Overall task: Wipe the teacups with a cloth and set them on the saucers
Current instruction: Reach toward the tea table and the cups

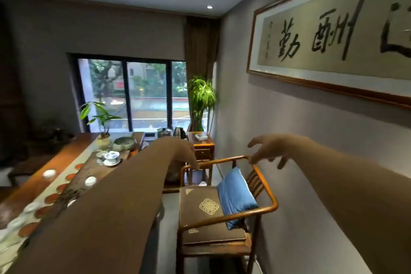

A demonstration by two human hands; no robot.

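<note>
While both arms reach out over the wooden armchair (224, 198), the right hand (270, 148) hangs with fingers spread and empty just above its curved top rail; the left hand (183, 151) droops at the rail's far end, knuckles bent, its grip unclear; white teacups (90, 180) and reddish saucers (51, 198) lie along the long table (73, 147) left of the armchair.

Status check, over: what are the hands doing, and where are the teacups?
Left hand and right hand both empty, open, reaching over the wooden chair. Teacups untouched on the table at left. No cloth in sight.
</note>
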